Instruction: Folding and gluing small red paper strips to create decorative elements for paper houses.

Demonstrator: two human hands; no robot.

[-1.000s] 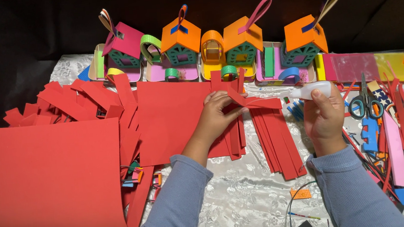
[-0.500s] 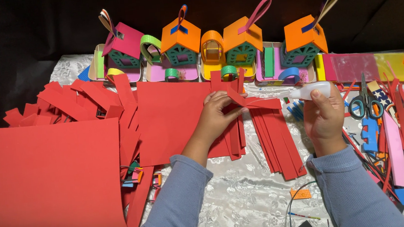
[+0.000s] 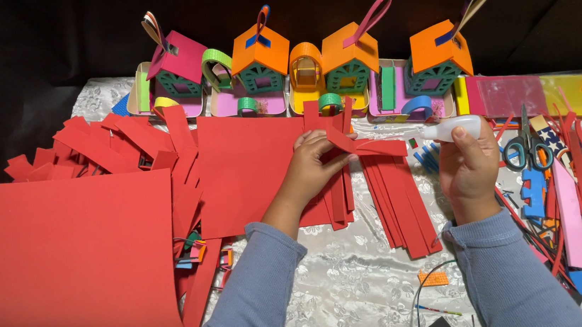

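The red paper strip (image 3: 368,147) is held just above the table, between the two hands, over the near ends of other cut strips. Its long axis runs almost level from left to right, with the right end pointing to the glue bottle (image 3: 452,128). The left hand (image 3: 313,168) pinches the left end of the strip between the thumb and the first fingers; the other fingers are curled close together. The right hand (image 3: 469,167) is closed around the small white glue bottle, all fingers wrapped on it. The bottle lies sideways, its thin tip pointing left and almost touching the right end of the strip.

Under the left hand lies a flat red sheet (image 3: 256,167), and beside it a bundle of red strips (image 3: 401,202) with long axes running away from the person. A big curled red sheet (image 3: 65,256) covers the left side. Scissors with green handles (image 3: 525,144) lie right of the bottle, points away from the person.

At the far edge stand small paper houses (image 3: 263,63) in shallow trays (image 3: 228,105); the trays hold also little paper rings. The table has a white patterned cloth (image 3: 352,285).
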